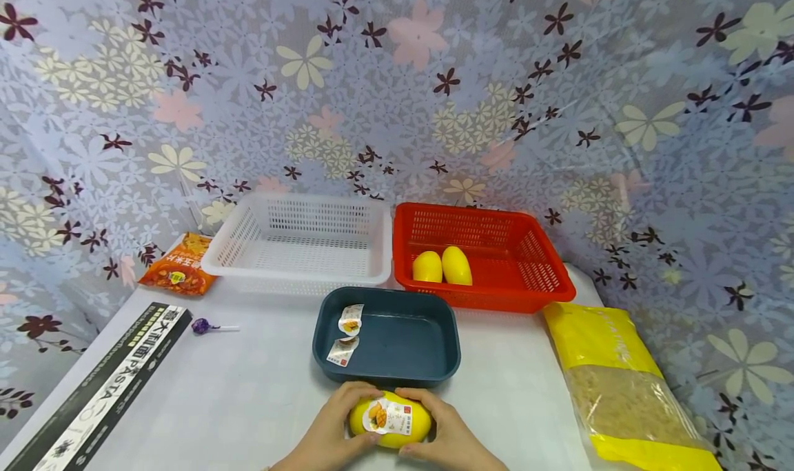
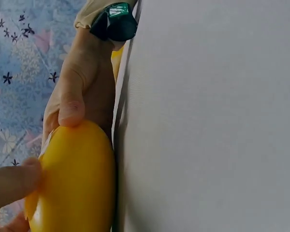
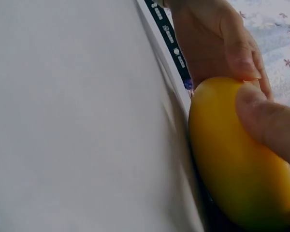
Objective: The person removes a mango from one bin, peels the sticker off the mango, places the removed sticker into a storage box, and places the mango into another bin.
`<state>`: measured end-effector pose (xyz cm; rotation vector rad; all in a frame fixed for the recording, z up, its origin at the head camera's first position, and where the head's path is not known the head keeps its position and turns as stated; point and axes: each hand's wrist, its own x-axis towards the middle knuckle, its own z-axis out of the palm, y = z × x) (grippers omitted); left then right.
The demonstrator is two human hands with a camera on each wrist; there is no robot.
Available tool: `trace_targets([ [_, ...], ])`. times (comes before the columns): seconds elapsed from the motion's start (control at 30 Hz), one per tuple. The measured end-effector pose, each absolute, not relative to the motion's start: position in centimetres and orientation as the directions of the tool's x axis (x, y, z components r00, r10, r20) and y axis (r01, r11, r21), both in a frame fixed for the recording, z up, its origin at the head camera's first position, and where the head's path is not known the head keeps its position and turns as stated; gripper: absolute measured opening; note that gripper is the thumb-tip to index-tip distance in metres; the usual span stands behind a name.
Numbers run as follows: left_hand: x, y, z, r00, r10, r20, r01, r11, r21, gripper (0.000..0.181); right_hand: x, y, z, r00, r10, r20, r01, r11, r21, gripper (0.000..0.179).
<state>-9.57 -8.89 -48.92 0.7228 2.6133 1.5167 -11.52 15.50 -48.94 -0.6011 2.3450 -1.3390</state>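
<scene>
A yellow mango (image 1: 397,441) with a white printed label (image 1: 389,416) facing up lies at the near edge of the white table. My left hand (image 1: 338,426) grips its left end, and my right hand (image 1: 451,429) holds the opposite end, thumbs on the near side. The wrist views show the mango's smooth side (image 2: 79,179) close up, with thumbs pressed against it. Just beyond it stands a dark blue tray (image 1: 428,371), where two label stickers (image 1: 350,321) sit at the left. Two more mangoes (image 1: 457,266) rest in the red basket (image 1: 496,295) behind.
A white basket (image 1: 298,279) stands beside the red one, against a floral cloth backdrop. On the left are an orange snack bag (image 1: 180,267), a purple lollipop (image 1: 201,326) and a long black pasta box (image 1: 105,388). A yellow bag (image 1: 620,388) lies at the right edge.
</scene>
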Motion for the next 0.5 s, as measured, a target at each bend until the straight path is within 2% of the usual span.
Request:
trace_targets([
  [0.1, -9.5, -8.9, -48.3, -0.910, 0.394, 0.132, 0.332, 0.499, 0.801, 0.055, -11.4, 15.3, -49.1, -0.839, -0.533, -0.109, -0.178, 0.459, -0.871, 0.069],
  [0.17, -9.4, -8.9, -47.8, -0.919, 0.373, 0.130, 0.333, 0.553, 0.764, 0.054, -11.4, 15.2, -49.1, -0.840, -0.528, -0.120, -0.166, 0.462, -0.871, 0.069],
  [0.33, -9.4, -8.2, -47.2, -0.916, 0.322, 0.240, 0.398, 0.649, 0.648, 0.026, -11.4, 15.2, -49.0, -0.845, -0.519, -0.131, -0.158, 0.476, -0.865, 0.068],
  [0.5, -9.6, -7.0, -46.5, -0.920, 0.248, 0.304, 0.388, 0.687, 0.614, 0.007, -11.4, 15.3, -48.9, -0.847, -0.516, -0.128, -0.181, 0.505, -0.844, 0.068],
])
